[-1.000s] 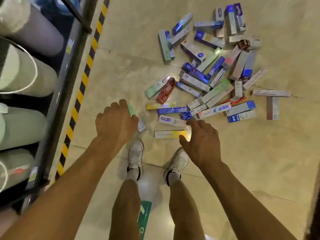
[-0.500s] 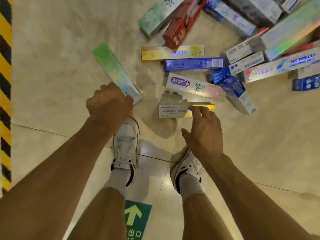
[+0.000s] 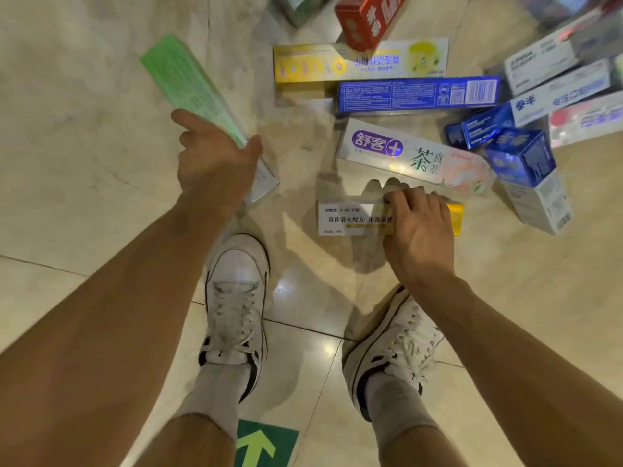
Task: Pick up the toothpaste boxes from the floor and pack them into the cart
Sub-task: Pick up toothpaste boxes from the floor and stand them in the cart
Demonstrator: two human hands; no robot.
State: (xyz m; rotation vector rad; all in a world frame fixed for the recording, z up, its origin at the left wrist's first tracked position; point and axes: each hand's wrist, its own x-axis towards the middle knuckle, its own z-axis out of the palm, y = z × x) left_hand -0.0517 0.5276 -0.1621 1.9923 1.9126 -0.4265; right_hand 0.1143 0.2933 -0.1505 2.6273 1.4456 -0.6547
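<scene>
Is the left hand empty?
No, the left hand grips the near end of the green toothpaste box.

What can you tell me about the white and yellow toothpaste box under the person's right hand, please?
The white and yellow toothpaste box is a long, narrow carton, apparently glossy card: white with dark printed text at its left end, yellow at its right. It lies flat on the tiled floor, crosswise ahead of the shoes. The right hand covers its middle, fingers curled over the far edge.
</scene>
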